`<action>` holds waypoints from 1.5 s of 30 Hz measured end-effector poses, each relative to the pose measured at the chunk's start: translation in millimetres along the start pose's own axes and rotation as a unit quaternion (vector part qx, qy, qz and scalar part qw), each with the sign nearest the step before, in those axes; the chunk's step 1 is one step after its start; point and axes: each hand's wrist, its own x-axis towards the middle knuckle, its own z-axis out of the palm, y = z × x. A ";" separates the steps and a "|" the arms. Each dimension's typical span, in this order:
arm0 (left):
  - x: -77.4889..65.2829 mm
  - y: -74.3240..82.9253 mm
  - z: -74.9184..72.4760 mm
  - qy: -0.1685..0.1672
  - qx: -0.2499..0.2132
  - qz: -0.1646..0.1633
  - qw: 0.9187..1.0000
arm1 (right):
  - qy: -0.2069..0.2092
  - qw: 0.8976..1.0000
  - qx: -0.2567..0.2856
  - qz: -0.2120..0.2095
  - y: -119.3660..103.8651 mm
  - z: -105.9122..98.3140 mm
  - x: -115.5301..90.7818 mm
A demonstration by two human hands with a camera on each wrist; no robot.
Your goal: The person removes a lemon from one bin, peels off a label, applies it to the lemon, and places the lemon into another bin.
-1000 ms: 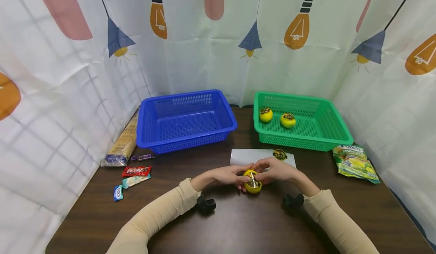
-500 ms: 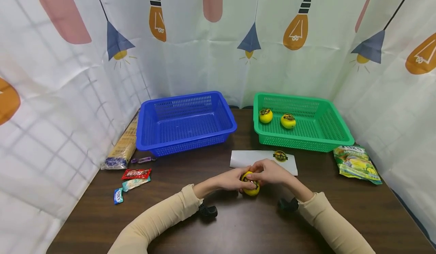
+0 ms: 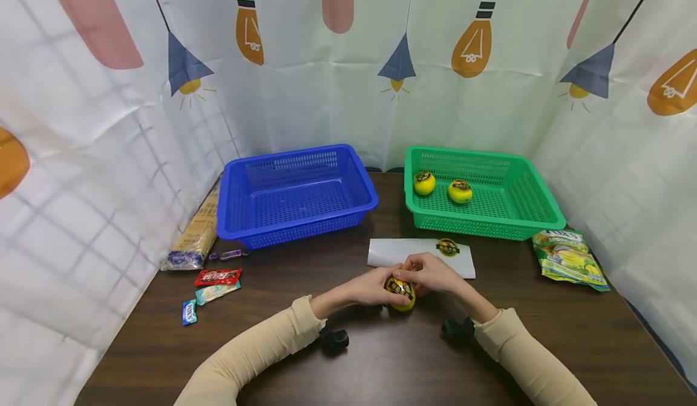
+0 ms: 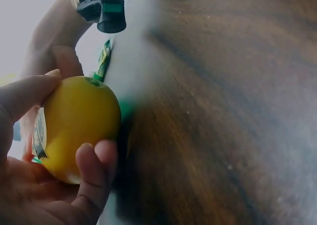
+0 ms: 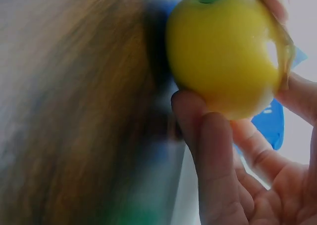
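Both hands hold one round yellow citrus fruit (image 3: 400, 291) just above the table. It has a green stem end and a black-and-gold label (image 4: 39, 134) on its upper face. My left hand (image 3: 374, 287) grips it from the left, thumb on top and fingers curled beneath. From the right, my right hand (image 3: 434, 274) holds it too, its thumb at the label's edge and its fingertips against the side in the right wrist view. Just behind the hands lies a white sheet (image 3: 400, 250) bearing one round black-and-gold sticker (image 3: 448, 247).
A green basket (image 3: 490, 229) with two labelled yellow fruits (image 3: 460, 192) stands at the back right. A blue basket (image 3: 305, 230) is at back left. Candy packets, including a red one (image 3: 218, 277), lie left; a green bag (image 3: 569, 259) lies right. Curtains enclose the table.
The hands have shifted slightly left with the fruit and turned it, so the label shows differently. My right thumb has moved up toward the label's far edge. Baskets and packets stay put.
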 end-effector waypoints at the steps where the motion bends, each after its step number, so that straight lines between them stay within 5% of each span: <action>1: -0.2 -1.0 -0.6 -0.001 0.001 -0.002 1.000 | 0.000 1.000 -0.002 -0.006 1.8 0.2 0.4; 6: -4.7 -8.6 -2.9 -0.015 -0.016 -0.009 1.000 | -0.014 0.999 -0.012 -0.046 10.6 1.8 -3.1; 14: -23.1 -14.7 -12.9 0.005 -0.080 -0.094 0.992 | -0.030 0.995 -0.031 -0.092 16.5 -2.2 -14.3; 24: -27.7 -19.1 -33.2 0.092 -0.051 -0.068 0.992 | -0.001 0.987 -0.087 -0.137 14.7 4.1 -16.5; 32: -9.3 -18.2 -57.9 0.113 -0.051 -0.060 0.990 | 0.039 0.982 -0.135 -0.128 -5.3 14.2 -11.7; 39: 19.3 -12.7 -63.2 0.124 -0.153 -0.058 0.979 | 0.042 0.972 -0.187 -0.136 -10.3 17.6 -11.6; 45: 39.7 -15.3 -60.8 0.135 -0.233 -0.064 0.961 | 0.008 0.976 -0.163 -0.146 -5.5 15.9 -11.9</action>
